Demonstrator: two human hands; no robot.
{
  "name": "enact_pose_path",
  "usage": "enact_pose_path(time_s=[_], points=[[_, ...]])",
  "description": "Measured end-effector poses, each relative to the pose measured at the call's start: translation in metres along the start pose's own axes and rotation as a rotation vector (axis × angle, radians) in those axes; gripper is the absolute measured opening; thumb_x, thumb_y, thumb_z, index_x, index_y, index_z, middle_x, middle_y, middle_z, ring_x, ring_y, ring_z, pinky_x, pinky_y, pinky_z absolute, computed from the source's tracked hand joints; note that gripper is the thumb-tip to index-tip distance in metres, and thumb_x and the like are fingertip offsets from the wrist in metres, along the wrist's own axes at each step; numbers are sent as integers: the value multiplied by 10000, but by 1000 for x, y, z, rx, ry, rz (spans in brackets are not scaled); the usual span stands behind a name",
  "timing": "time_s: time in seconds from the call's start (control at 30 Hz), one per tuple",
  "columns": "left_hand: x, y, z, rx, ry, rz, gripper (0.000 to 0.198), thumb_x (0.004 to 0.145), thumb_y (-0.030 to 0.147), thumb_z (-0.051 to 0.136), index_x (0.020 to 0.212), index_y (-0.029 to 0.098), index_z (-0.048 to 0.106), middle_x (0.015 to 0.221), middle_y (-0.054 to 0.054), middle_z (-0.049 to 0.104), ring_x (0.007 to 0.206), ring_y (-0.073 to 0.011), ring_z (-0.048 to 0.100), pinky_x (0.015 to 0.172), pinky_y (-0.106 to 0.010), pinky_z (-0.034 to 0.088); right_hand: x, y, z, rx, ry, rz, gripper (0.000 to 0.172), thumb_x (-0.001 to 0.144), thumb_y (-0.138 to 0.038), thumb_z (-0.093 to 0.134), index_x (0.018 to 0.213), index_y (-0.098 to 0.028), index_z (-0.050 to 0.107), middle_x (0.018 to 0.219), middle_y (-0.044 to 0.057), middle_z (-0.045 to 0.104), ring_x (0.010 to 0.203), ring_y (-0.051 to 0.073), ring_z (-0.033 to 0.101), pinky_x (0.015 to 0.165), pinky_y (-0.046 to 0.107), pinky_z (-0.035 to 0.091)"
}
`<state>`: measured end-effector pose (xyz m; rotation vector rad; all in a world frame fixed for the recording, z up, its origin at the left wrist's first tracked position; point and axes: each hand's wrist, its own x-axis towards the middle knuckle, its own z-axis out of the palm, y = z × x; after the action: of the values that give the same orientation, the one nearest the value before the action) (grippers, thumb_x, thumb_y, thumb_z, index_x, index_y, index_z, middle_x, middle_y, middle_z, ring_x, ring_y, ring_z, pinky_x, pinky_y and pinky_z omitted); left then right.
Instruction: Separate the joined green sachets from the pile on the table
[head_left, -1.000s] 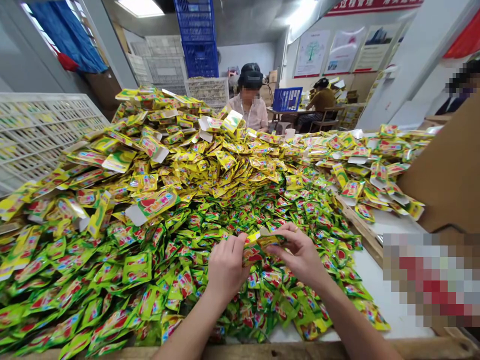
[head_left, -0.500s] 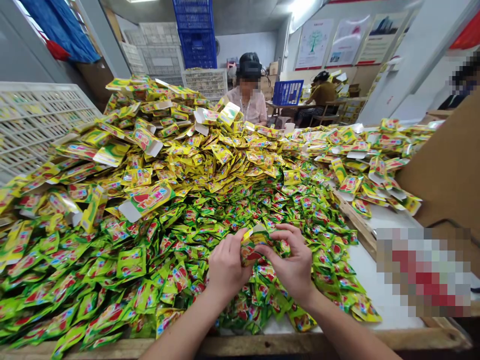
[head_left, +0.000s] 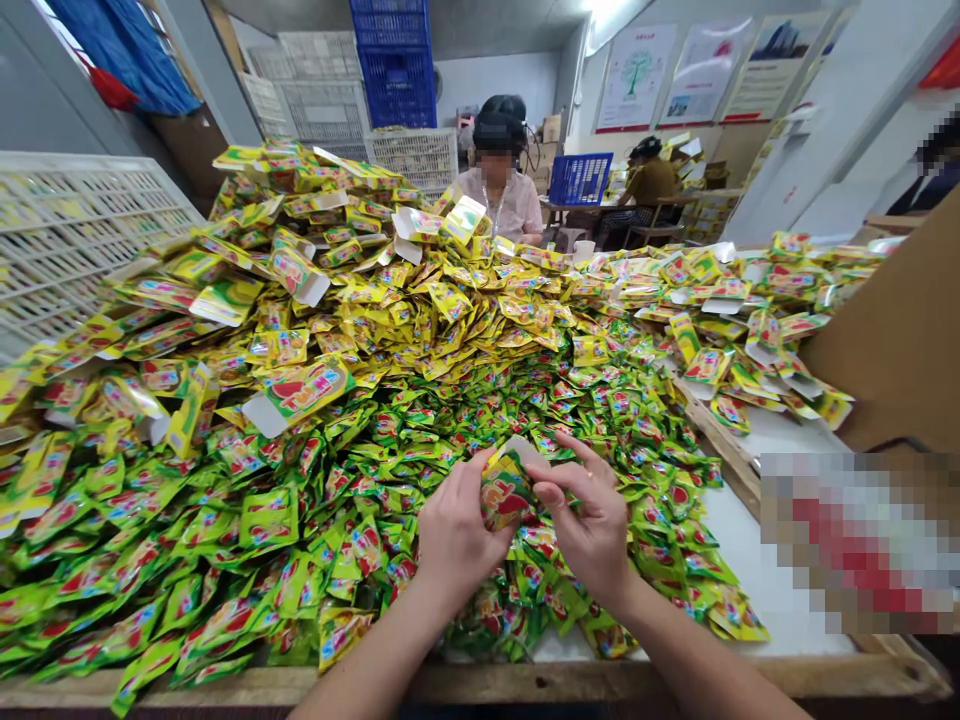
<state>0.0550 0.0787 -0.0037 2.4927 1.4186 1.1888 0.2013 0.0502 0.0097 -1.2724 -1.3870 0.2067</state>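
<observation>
A: Where was the box (head_left: 501, 497) held, and how?

B: Just above the green packets (head_left: 367, 505), near the middle of the scene. It was gripped at its left side by the left hand (head_left: 459, 525). The fingers of the right hand (head_left: 592, 525) were bent at the raised flap (head_left: 529, 453) on the right; whether anything was pinched by them could not be told.

A: What could have been spoiled from there?

B: The flap, most likely. It could be creased or torn if it were forced down at a slant, its edge being partly hidden by the fingers.

A: And the walls?

B: They were judged to be thin card, so they could be buckled by too hard a squeeze from the left. By too loose a grip, the box could be let slip among the packets.

A: Was any risk posed by the heap?

B: A slide was thought possible: loose boxes (head_left: 296, 395) were piled high at the far left, above yellow packets (head_left: 450, 345). If the pile were jarred, the near space beneath the hands could be cluttered.
</observation>
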Motion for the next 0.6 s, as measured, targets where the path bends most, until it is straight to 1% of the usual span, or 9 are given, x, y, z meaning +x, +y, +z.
enact_pose_path(time_s=[0.07, 0.13, 0.2, 0.27, 0.33, 0.4, 0.47, 0.53, 0.6], points=[[0, -6, 0, 46, 12, 30, 515, 761, 378, 584, 1226, 210, 440, 1001, -72, 657, 851, -221, 647, 689, -298, 505, 0, -1, 1, -20, -134, 15, 188, 774, -456, 638, 863, -325, 738, 853, 46, 739, 1145, 332, 533, 962, 524, 297], [-1, -10, 1, 84, -11, 75, 493, 769, 355, 557, 1226, 201, 456, 959, -69, 662, 804, -215, 643, 659, -297, 493, 1, -2, 3, -22, -246, 54, 201, 699, -443, 710, 839, -301, 736, 906, 58, 731, 1104, 342, 555, 943, 524, 310], [-2, -10, 3, 94, -66, 114, 476, 768, 297, 538, 1229, 200, 468, 925, -59, 665, 776, -209, 635, 642, -302, 484, 1, -2, 4, -9, -339, 92, 134, 693, -400, 716, 717, -268, 715, 832, 48, 720, 1000, 319, 599, 927, 511, 331], [-1, -8, 2, 68, -118, 147, 469, 766, 267, 542, 1227, 205, 482, 894, -48, 663, 760, -206, 623, 635, -308, 478, 1, -3, 4, 11, -403, 124, 197, 732, -376, 676, 586, -244, 666, 708, 27, 684, 887, 280, 615, 907, 484, 362], [3, -6, -3, 1, -112, 149, 481, 753, 317, 594, 1213, 217, 498, 930, -53, 654, 816, -220, 613, 699, -336, 481, 2, -4, 3, 54, -400, 184, 236, 754, -381, 650, 570, -234, 663, 664, 24, 664, 804, 251, 608, 857, 443, 412], [7, -5, -9, -126, -44, 73, 567, 723, 409, 654, 1227, 216, 480, 1065, -85, 620, 955, -248, 584, 819, -380, 466, 4, -5, 2, 165, -352, 298, 217, 765, -408, 641, 670, -223, 703, 705, 36, 685, 757, 232, 611, 775, 393, 469], [11, -6, -15, -309, -31, -80, 610, 757, 458, 631, 1270, 203, 423, 1146, -108, 581, 1028, -249, 561, 869, -385, 453, 7, -5, 1, 322, -289, 414, 229, 756, -429, 655, 790, -209, 713, 775, 45, 710, 752, 221, 632, 715, 348, 508], [13, -7, -16, -515, -126, -231, 502, 843, 436, 534, 1258, 186, 400, 1083, -100, 606, 940, -209, 599, 794, -334, 479, 9, -5, 1, 450, -255, 477, 269, 729, -444, 686, 845, -201, 694, 826, 49, 720, 790, 218, 654, 723, 326, 529], [12, -7, -14, -650, -206, -311, 346, 884, 401, 468, 1151, 182, 452, 965, -71, 633, 817, -175, 617, 716, -294, 481, 9, -4, 3, 512, -277, 493, 294, 713, -448, 705, 859, -195, 674, 845, 54, 719, 802, 209, 662, 737, 314, 535]])
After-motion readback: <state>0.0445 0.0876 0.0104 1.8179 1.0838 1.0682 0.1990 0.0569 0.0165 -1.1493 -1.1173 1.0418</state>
